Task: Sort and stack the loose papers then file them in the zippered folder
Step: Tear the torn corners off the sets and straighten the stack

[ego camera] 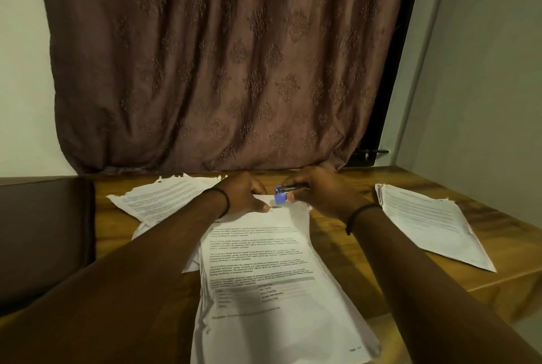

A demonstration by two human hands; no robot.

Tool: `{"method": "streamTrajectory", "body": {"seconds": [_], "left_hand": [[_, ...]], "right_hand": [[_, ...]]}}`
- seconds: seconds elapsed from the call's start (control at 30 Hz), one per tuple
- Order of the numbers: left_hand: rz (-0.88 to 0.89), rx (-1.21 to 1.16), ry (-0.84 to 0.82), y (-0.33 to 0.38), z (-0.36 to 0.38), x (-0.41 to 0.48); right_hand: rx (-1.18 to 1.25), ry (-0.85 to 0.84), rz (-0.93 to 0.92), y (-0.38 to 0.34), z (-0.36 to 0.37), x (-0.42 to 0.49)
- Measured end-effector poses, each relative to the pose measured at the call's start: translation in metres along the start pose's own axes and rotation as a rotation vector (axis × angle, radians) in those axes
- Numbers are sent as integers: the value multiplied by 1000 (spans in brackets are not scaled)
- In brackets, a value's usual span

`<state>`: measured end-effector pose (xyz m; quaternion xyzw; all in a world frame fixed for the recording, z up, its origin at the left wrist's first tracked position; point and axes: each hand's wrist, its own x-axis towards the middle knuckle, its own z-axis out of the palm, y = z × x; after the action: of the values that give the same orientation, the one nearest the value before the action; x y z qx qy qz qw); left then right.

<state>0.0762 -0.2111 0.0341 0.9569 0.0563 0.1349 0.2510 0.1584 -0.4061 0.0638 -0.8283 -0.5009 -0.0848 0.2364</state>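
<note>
We are gripping the top edge of the printed stack (264, 261) with our left hand (246, 196), thumb on top, while our right hand (319, 190) is curling around a blue stapler (289, 191) at that same edge. A left pile (164, 196) and a right pile (425, 223) are lying on either side of the stack on the table (504, 252).

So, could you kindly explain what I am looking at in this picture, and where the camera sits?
There is no machine here: a person works with bare hands. The one camera is worn on the head and looks forward and down, so both arms reach in from below. On the wooden table lie three lots of printed paper: a middle stack, a left pile and a right pile. The left hand holds the middle stack's top edge, thumb on the sheet. The right hand grips what looks like a small blue stapler at that same edge. A brown curtain hangs behind. No zippered folder is in view.
</note>
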Motion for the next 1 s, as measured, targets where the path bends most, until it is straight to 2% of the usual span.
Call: {"method": "streamTrajectory", "body": {"seconds": [0.17,0.27,0.47,0.6,0.7,0.83,1.0], "left_hand": [[-13,73,-24,0,-3,-4],[-44,86,-15,-1,-5,-5],[-13,171,7,5,-5,-7],[0,219,15,9,-8,-11],[-13,214,25,9,-9,-12],[-7,245,21,9,-9,-12],[-14,225,35,7,-9,-13]], "right_hand": [[0,-114,-17,-5,0,1],[-25,-120,-44,-10,-1,0],[-227,-106,-96,-16,2,6],[-204,-137,-103,-18,0,7],[-148,-131,-115,-19,-2,6],[-220,-133,-99,-22,0,7],[-298,-28,0,-14,7,9]]}}
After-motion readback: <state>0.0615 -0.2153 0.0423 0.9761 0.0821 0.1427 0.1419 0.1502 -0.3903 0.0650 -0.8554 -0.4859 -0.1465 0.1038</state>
